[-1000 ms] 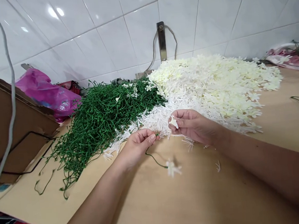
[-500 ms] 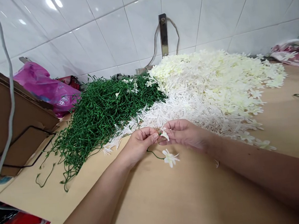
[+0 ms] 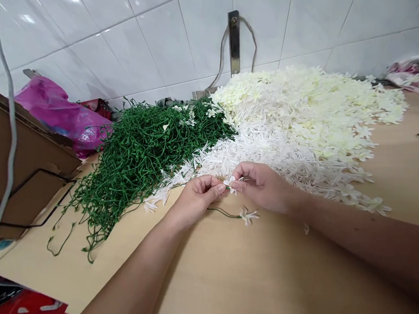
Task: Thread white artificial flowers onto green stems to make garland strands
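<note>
My left hand (image 3: 206, 192) pinches a green artificial flower stem, whose tip shows between thumb and forefinger. Against it, my right hand (image 3: 258, 186) holds a small white artificial flower (image 3: 230, 182) by its middle, fingers closed. The two hands almost meet above the tan board. Below them, a green stem (image 3: 223, 213) curves out from under my left hand and ends in another white flower (image 3: 248, 215). Just beyond the hands lies a heap of thin white stamen pieces (image 3: 263, 147). A pile of green stems (image 3: 149, 138) spreads to the left, and pale yellow-white petals (image 3: 322, 100) are heaped behind.
A cardboard box (image 3: 15, 159) with a black wire frame (image 3: 31, 180) stands at left, near a hanging grey cable (image 3: 10, 145). Behind it sits a pink plastic bag (image 3: 62, 116). White wall tiles (image 3: 163, 44) and a metal bracket (image 3: 235, 42) bound the back of the board.
The white petals at my fingertips have turned and now sit against the stem tip. The dangling flower has swung slightly right and up. The view has shifted a little.
</note>
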{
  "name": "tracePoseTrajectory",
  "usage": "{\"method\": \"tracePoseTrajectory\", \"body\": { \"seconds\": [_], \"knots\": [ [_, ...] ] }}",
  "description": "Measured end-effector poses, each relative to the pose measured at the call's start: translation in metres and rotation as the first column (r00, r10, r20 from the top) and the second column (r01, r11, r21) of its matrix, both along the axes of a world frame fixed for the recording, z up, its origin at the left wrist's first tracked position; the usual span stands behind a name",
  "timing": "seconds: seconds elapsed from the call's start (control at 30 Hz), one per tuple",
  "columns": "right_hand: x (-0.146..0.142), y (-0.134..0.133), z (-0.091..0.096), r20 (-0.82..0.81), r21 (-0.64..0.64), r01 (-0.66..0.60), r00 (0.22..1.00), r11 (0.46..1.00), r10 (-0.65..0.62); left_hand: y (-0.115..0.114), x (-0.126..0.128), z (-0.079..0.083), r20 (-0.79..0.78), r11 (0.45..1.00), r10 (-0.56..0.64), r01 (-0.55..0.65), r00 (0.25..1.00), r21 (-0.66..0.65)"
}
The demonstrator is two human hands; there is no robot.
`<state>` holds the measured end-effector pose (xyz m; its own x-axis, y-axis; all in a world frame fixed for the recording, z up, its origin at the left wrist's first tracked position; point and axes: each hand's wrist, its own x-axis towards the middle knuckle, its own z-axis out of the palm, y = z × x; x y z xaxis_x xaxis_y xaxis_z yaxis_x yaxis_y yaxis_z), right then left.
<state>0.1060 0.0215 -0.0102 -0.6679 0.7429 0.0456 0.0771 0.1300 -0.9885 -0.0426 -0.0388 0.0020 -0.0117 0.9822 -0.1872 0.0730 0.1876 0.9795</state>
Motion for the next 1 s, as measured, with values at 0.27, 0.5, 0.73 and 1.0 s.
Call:
{"method": "tracePoseTrajectory", "body": {
  "seconds": [0.27, 0.5, 0.73, 1.0],
  "knots": [
    [-0.003, -0.004, -0.007, -0.036, 0.017, 0.050, 0.998, 0.999, -0.050, 0.001, 0.003, -0.004, 0.002, 0.996, 0.084, -0.084, 0.996, -0.003],
    [-0.004, -0.003, -0.009, -0.036, -0.053, 0.006, 0.999, 0.999, -0.008, 0.001, 0.006, -0.001, 0.011, 0.997, 0.074, -0.074, 0.997, -0.003],
    [-0.004, -0.003, -0.011, -0.018, -0.046, -0.011, 1.000, 0.999, 0.010, 0.003, 0.010, -0.004, 0.062, 0.996, 0.091, -0.091, 0.994, 0.004],
    [-0.006, -0.009, -0.006, -0.024, -0.085, 0.004, 1.000, 0.996, -0.006, -0.001, 0.010, -0.007, 0.109, 0.996, 0.085, -0.087, 0.990, 0.014]
  ]
}}
